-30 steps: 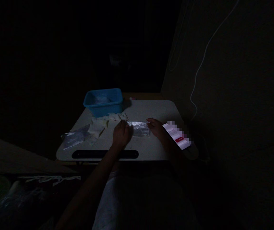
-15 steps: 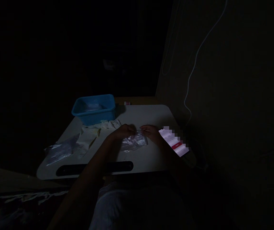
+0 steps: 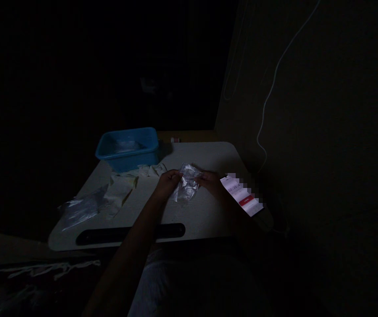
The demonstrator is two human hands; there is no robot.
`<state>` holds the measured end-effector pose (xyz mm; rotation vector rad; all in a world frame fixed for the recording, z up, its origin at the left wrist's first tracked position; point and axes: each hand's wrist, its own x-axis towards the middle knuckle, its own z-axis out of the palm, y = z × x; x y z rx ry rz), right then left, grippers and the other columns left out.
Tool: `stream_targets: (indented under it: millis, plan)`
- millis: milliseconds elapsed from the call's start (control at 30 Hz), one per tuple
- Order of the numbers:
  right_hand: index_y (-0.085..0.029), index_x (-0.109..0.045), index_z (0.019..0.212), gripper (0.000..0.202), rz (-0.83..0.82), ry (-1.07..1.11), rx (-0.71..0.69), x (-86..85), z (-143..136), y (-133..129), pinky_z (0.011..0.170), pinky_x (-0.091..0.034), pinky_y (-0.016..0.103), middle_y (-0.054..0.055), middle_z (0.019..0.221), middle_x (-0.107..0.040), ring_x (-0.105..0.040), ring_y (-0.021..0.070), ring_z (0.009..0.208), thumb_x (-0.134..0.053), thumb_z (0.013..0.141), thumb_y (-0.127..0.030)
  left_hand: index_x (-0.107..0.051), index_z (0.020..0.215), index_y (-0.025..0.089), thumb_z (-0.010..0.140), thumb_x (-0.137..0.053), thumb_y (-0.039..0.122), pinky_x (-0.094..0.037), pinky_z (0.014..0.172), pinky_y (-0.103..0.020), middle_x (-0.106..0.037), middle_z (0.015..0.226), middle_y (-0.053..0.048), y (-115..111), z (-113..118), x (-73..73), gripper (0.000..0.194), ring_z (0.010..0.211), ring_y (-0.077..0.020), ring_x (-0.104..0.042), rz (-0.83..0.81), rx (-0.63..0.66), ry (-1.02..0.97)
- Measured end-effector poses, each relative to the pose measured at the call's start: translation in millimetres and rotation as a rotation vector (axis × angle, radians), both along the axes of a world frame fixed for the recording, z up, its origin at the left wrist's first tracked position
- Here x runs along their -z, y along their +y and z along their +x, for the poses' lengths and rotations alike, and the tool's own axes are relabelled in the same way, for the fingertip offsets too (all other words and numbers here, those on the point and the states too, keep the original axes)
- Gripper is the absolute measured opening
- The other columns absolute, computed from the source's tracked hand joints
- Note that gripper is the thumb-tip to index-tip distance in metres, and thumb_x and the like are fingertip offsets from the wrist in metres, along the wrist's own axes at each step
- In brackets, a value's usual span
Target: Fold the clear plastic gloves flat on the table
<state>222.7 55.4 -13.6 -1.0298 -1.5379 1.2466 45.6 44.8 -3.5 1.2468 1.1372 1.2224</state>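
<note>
Between my two hands a clear, crinkled plastic bag [image 3: 188,185] is held over the white table [image 3: 205,220]. My left hand [image 3: 170,179] pinches its left edge, fingers closed. The right edge is gripped by the closed fingers of my right hand [image 3: 207,179]. What the bag contains, if anything, is too dim to tell. Another clear plastic bag [image 3: 81,210] lies flat at the table's left, beside a crumpled pale cloth or paper [image 3: 119,191].
A blue basin [image 3: 127,158] with something pale inside stands at the back left. A lit phone [image 3: 241,196] lies right of my right hand. A small red-and-white item [image 3: 175,140] is behind the table. A white cable [image 3: 271,86] hangs at the right.
The bag has been raised and spread between my hands, its upper part now showing above my fingers. My left hand has shifted slightly left, and my right hand slightly right.
</note>
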Motion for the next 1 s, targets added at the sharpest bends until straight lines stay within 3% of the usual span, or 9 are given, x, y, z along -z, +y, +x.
stream_targets:
  millis: [267, 467, 733, 867, 1000]
  plan:
    - [-0.017, -0.056, 0.059, 0.026, 0.1, 0.013, 0.191, -8.8, 3.4, -4.4, 0.053, -0.037, 0.022, -0.003, 0.054, -0.052, -0.047, 0.0101, 0.054, -0.061, 0.064, -0.042, -0.061, 0.062, 0.015, 0.055, -0.063, 0.033, -0.029, 0.044, -0.019, -0.056, 0.05, 0.003, -4.7, -0.6, -6.2, 0.018, 0.045, -0.0076, -0.045, -0.02, 0.102, 0.045]
    - [-0.016, -0.062, 0.071, 0.029, 0.031, -0.036, 0.028, -3.2, -0.3, -3.7, 0.055, -0.04, 0.024, -0.001, 0.063, -0.059, -0.053, 0.0133, 0.06, -0.062, 0.062, -0.044, -0.059, 0.063, 0.016, 0.055, -0.062, 0.035, -0.027, 0.042, -0.019, -0.055, 0.05, 0.003, 1.1, -2.5, 4.8, 0.021, 0.042, -0.0063, -0.042, -0.024, 0.083, -0.017]
    - [-0.016, -0.06, 0.065, 0.03, 0.049, -0.057, 0.119, -0.3, 0.3, -1.2, 0.051, -0.039, 0.023, -0.001, 0.057, -0.057, -0.052, 0.0124, 0.056, -0.062, 0.062, -0.046, -0.056, 0.062, 0.016, 0.055, -0.064, 0.032, -0.016, 0.039, -0.018, -0.038, 0.039, 0.01, 2.0, -3.4, 8.4, 0.019, 0.034, -0.0029, -0.029, -0.067, 0.055, -0.086]
    - [-0.016, -0.061, 0.066, 0.031, 0.073, -0.048, 0.121, -1.0, 1.5, -1.2, 0.053, -0.041, 0.023, -0.001, 0.058, -0.059, -0.054, 0.0123, 0.057, -0.062, 0.063, -0.047, -0.057, 0.062, 0.016, 0.055, -0.065, 0.031, -0.019, 0.04, -0.018, -0.042, 0.041, 0.009, 1.6, -2.9, 7.2, 0.018, 0.036, -0.0028, -0.031, -0.047, 0.069, -0.124]
    - [-0.016, -0.062, 0.068, 0.031, 0.074, -0.062, 0.137, 0.8, 2.1, 1.1, 0.055, -0.042, 0.024, 0.0, 0.061, -0.059, -0.055, 0.0136, 0.06, -0.061, 0.064, -0.046, -0.06, 0.064, 0.015, 0.052, -0.065, 0.027, -0.029, 0.045, -0.018, -0.054, 0.049, 0.005, 3.2, -3.0, 7.9, 0.018, 0.042, -0.0052, -0.043, -0.051, 0.096, -0.18]
